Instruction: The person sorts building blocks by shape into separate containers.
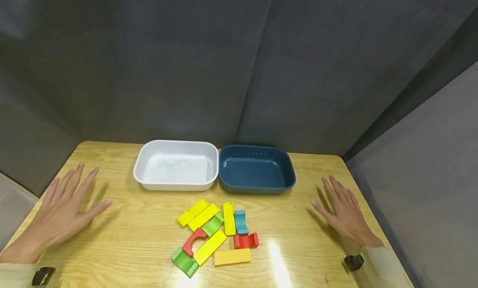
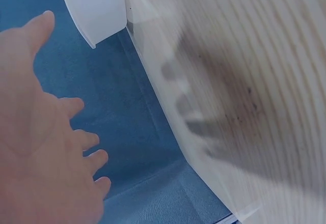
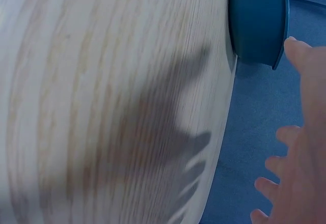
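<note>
My left hand (image 1: 61, 211) is held over the left side of the table, fingers spread and holding nothing. Over the right side, my right hand (image 1: 343, 211) is likewise spread and holds nothing. Between them lies a loose cluster of toy blocks: several yellow bars (image 1: 210, 248), an orange bar (image 1: 232, 257), a red arch (image 1: 194, 241), a red curved block (image 1: 246, 240), a blue curved block (image 1: 241, 222) and green curved blocks (image 1: 184, 262). Neither hand touches a block. In the wrist views, the left palm (image 2: 41, 147) and right palm (image 3: 300, 163) cast shadows on the wood.
Behind the blocks, a white tray (image 1: 175, 186) and a dark blue tray (image 1: 257, 189) stand side by side near the wooden table's (image 1: 127, 246) back edge. Grey cloth (image 1: 179, 72) hangs behind the table, and a grey panel (image 1: 422, 155) stands along its right.
</note>
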Demonstrator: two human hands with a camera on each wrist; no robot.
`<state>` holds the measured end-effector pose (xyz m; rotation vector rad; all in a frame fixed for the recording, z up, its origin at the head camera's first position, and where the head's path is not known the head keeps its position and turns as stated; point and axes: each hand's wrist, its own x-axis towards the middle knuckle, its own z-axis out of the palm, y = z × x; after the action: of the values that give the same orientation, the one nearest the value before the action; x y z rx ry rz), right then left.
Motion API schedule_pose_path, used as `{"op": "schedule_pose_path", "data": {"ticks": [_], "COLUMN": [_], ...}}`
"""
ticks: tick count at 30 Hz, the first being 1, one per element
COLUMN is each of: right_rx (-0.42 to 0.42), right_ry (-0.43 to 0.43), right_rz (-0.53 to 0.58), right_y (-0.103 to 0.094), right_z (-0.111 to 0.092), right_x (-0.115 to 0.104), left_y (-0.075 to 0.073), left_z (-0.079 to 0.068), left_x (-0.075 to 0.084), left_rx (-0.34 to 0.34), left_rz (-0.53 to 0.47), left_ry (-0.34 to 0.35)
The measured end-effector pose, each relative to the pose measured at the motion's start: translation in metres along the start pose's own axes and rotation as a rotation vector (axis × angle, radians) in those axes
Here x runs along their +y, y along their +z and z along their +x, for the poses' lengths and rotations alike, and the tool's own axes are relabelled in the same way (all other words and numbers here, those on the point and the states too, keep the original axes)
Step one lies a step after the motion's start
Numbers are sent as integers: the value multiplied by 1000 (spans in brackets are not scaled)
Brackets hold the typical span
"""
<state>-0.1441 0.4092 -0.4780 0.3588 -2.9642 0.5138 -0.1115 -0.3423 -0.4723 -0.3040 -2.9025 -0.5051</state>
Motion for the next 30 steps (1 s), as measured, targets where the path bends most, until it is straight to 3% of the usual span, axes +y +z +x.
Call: {"op": "schedule_pose_path", "data": {"ticks": [11, 22, 30], "right_rx": [7, 40, 46], "right_ry": [-23, -72, -108], "right_rz": [-8, -7, -16], "right_y": [-2, -4, -5], "right_z": [6, 11, 13], "right_x": [-6, -18, -32], "left_y": [0, -2, -1], "left_z": [12, 32, 43], "left_x": [4, 19, 29], "left_rx": [21, 27, 6], "left_rz": [-14, -36, -43], "left_ry": [32, 68, 49]}}
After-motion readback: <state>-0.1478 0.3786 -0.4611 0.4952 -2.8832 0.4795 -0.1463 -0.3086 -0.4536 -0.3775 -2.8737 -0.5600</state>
